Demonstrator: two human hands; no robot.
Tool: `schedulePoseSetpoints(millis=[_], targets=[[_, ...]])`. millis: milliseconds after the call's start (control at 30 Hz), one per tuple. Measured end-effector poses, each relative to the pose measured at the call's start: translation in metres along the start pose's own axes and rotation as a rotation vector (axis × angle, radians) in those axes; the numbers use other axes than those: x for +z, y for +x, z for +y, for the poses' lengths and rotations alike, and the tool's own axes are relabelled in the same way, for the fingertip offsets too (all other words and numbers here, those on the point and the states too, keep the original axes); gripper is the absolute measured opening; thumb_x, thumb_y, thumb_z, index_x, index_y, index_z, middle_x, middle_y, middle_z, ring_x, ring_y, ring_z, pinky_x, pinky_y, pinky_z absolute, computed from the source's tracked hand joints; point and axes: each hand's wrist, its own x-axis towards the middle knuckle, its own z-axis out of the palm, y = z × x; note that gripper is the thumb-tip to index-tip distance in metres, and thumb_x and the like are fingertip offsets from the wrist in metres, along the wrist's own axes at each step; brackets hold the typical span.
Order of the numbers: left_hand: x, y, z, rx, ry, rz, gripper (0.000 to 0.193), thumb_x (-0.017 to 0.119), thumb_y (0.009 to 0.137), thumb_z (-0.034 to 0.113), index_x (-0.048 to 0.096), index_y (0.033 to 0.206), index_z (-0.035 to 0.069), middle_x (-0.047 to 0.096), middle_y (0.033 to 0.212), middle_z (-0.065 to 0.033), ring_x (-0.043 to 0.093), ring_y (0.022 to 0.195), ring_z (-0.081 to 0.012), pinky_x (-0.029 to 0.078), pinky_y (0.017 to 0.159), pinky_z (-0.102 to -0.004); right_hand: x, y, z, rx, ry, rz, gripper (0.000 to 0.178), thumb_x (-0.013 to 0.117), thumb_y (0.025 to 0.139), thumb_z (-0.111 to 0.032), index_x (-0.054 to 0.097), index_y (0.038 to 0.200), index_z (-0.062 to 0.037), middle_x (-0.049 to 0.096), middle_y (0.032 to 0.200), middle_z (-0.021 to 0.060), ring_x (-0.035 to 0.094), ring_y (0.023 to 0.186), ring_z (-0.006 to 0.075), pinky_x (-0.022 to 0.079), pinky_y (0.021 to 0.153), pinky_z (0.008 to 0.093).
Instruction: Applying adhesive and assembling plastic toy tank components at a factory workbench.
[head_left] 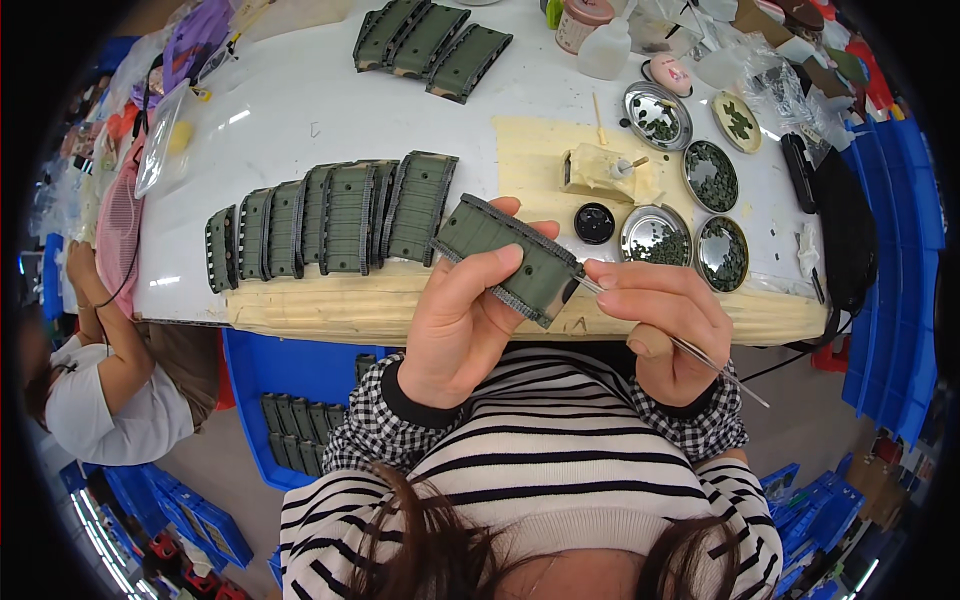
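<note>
My left hand (455, 325) is closed around a dark green, slightly curved panel (545, 275) with ridged long edges and a small round hole; the thumb lies on its face. In my right hand (672, 325) are slim metal tweezers (722, 372), pinched between thumb and fingers. Their tip meets the panel's right end; whether it grips a small piece there, I cannot tell. A strip of tape or bandage wraps the right thumb. Left of my hands, several similar green panels (345, 218) stand in a row on the white table (300, 110).
Round metal dishes (712, 176) of small green pieces stand at right, near a black round lid (594, 223) and a tape-wrapped block (600, 172). More panels (425, 40) lie at the back. A blue bin (262, 365) sits below the table edge. Another person (120, 400) works at left.
</note>
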Motion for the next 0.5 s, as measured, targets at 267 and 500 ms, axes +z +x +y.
schedulePoseSetpoints(millis=[267,500], targets=[[0.0001,-0.0005,-0.0021,-0.001,-0.021,0.006,0.04,0.053,0.092,0.004,0.042,0.131,0.006,0.056,0.124,-0.0197,0.061,0.109,-0.0241,0.054,0.091,-0.0374,-0.0004,0.0004,-0.0033,0.023,-0.008,0.006,0.028,0.071,0.078,-0.002,0.067,0.105,-0.0009,0.066,0.106,0.0162,0.067,0.097,0.0271,0.057,0.078,0.0325],[-0.0003,0.0006,0.001,-0.053,-0.014,-0.011,0.039,0.054,0.092,0.006,0.044,0.13,0.005,0.057,0.122,-0.0193,0.061,0.108,-0.0246,0.053,0.091,-0.0379,-0.0092,0.0063,-0.0052,-0.033,-0.017,-0.074,0.031,0.073,0.074,-0.004,0.068,0.104,-0.0016,0.066,0.104,0.0143,0.068,0.096,0.0266,0.057,0.076,0.0319]])
